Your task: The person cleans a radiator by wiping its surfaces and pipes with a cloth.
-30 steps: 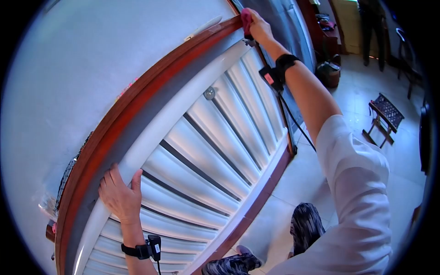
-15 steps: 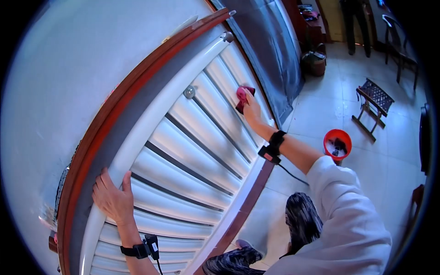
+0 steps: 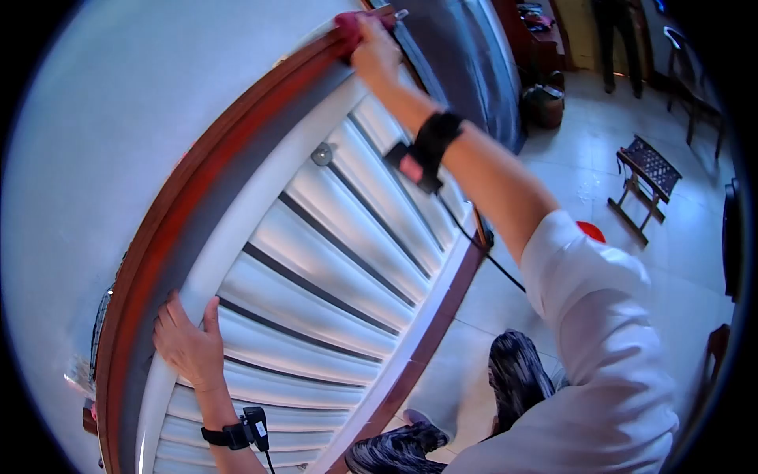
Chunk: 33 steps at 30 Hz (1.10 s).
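Note:
A white slatted radiator (image 3: 316, 276) stands against the wall, with a rounded rail (image 3: 237, 221) along its top. My left hand (image 3: 189, 344) rests on that rail, fingers stretched over it and thumb apart. Above the radiator runs a reddish-brown wooden ledge (image 3: 213, 138). At the ledge's far end my right hand (image 3: 377, 55) presses a dark red cloth (image 3: 351, 30), fingers closed on it. A round metal fitting (image 3: 321, 154) sits on the radiator near the top rail.
A blue-grey curtain (image 3: 466, 63) hangs past the radiator's far end. A red bucket (image 3: 591, 231) is mostly hidden behind my right arm. On the tiled floor stand a folding stool (image 3: 651, 167) and a plant pot (image 3: 545, 109). A person's legs (image 3: 617, 47) and a chair (image 3: 688, 75) are farther back.
My right hand has moved with the cloth from the radiator slats up to the far end of the wooden ledge. My left hand stays on the rail. The right arm now covers most of the bucket.

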Available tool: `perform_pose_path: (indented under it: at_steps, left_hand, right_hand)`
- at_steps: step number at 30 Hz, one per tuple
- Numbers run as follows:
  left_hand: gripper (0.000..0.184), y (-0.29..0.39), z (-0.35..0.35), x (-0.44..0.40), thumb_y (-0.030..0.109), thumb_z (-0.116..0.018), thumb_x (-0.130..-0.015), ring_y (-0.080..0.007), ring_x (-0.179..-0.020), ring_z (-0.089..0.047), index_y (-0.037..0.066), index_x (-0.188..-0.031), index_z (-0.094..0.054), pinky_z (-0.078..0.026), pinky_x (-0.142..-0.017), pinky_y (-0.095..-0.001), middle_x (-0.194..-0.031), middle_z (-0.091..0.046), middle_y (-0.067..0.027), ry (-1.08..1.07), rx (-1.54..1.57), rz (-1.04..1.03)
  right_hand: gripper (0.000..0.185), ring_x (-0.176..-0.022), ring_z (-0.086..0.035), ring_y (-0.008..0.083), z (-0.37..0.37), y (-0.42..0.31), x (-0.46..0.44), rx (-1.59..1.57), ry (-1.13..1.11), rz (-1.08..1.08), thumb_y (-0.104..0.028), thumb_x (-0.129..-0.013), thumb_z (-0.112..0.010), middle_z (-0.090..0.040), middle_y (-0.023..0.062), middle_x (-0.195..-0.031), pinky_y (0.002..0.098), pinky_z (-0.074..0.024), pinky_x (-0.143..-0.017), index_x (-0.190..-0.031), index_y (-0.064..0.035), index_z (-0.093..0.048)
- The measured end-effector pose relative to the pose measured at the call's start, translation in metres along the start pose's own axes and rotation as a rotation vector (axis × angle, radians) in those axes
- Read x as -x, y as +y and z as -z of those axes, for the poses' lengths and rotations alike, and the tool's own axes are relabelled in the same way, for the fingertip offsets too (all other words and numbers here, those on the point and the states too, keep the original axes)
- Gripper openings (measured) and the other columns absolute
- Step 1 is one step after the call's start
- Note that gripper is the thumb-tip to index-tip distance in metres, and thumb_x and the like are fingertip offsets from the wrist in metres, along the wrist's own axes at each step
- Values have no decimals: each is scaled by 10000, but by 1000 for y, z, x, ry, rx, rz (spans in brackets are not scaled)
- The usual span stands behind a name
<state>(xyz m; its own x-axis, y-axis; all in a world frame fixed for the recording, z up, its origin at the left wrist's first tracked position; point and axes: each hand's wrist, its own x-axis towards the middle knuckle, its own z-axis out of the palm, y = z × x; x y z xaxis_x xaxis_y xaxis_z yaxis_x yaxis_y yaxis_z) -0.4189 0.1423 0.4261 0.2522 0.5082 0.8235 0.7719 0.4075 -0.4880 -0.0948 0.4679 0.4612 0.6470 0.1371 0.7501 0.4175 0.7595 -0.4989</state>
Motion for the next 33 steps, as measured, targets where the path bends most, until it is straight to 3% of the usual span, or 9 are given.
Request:
perform_pose_path:
  at_steps: [3, 5, 7, 10, 12, 15, 21, 25, 33]
  left_hand:
    - [552, -2, -2, -1, 499, -562, -830, -318, -895, -543, 52, -1146, -488, -419, -771, -408, -980, -558, -140, 49, 32, -30]
    - [549, -3, -3, 0, 495, -553, -836, -323, -904, -539, 50, -1149, -484, -414, -780, -411, -989, -556, -142, 31, 59, -31]
    - [547, -2, -2, 0, 492, -549, -838, -327, -907, -537, 50, -1154, -482, -411, -783, -414, -996, -554, -143, 16, 47, -24]
    - [545, -2, -1, 0, 491, -533, -847, -331, -905, -534, 49, -1161, -479, -407, -784, -418, -1005, -549, -145, 22, 41, -25]
    - [545, -1, -1, 0, 494, -522, -852, -331, -901, -533, 49, -1164, -478, -406, -781, -419, -1007, -547, -146, 50, 49, -34]
    - [554, -1, -2, 1, 505, -499, -860, -328, -897, -531, 45, -1167, -475, -406, -776, -416, -1006, -543, -147, 12, 14, -13]
    - [573, -1, -4, 2, 528, -471, -863, -329, -893, -528, 40, -1163, -474, -403, -763, -416, -984, -535, -148, 17, -11, -27]
    - [576, 2, -1, 0, 528, -468, -864, -332, -883, -524, 31, -1156, -475, -401, -754, -422, -968, -528, -152, 22, 1, -30]
    - [577, 0, -2, 0, 521, -469, -867, -338, -893, -519, 24, -1160, -473, -401, -761, -427, -956, -522, -157, 29, -11, -41]
  right_hand:
    - [464, -1156, -516, 275, 51, -47, 61, -280, -266, 39, 66, -789, -434, -544, 148, -1232, 302, -372, -996, -1200, -107, -563]
    - [482, -1004, -591, 260, 88, -57, 85, -586, -466, -366, 78, -774, -435, -628, 149, -1021, 311, -436, -899, -1165, -152, -596]
    - [486, -958, -582, 182, 96, -22, 89, -851, -295, -749, 96, -795, -395, -619, 74, -1016, 278, -437, -866, -1196, -108, -579]
    - [475, -983, -586, 234, 96, 28, 67, -651, -166, -725, 51, -815, -396, -624, 114, -1038, 310, -438, -869, -1231, -121, -547]
    - [437, -1052, -563, 329, 80, 56, 71, 24, -232, -528, -27, -832, -414, -587, 169, -1143, 378, -430, -913, -1261, -64, -488]
    - [477, -1302, -337, 307, 52, 95, 119, 359, -236, -49, -147, -893, -434, -337, 154, -1418, 374, -287, -1058, -1363, -108, -369]
    - [488, -1310, -319, 325, 103, 153, 183, 248, -385, -344, -186, -915, -425, -334, 139, -1425, 383, -251, -1083, -1387, -108, -327]
    - [528, -1317, -306, 326, 88, 104, 131, 148, -432, -359, -193, -886, -453, -317, 155, -1433, 398, -248, -1083, -1381, -65, -321]
    - [524, -1325, -297, 318, 67, 91, 114, 309, -339, 165, -127, -835, -551, -309, 125, -1443, 471, -293, -1038, -1341, -172, -421]
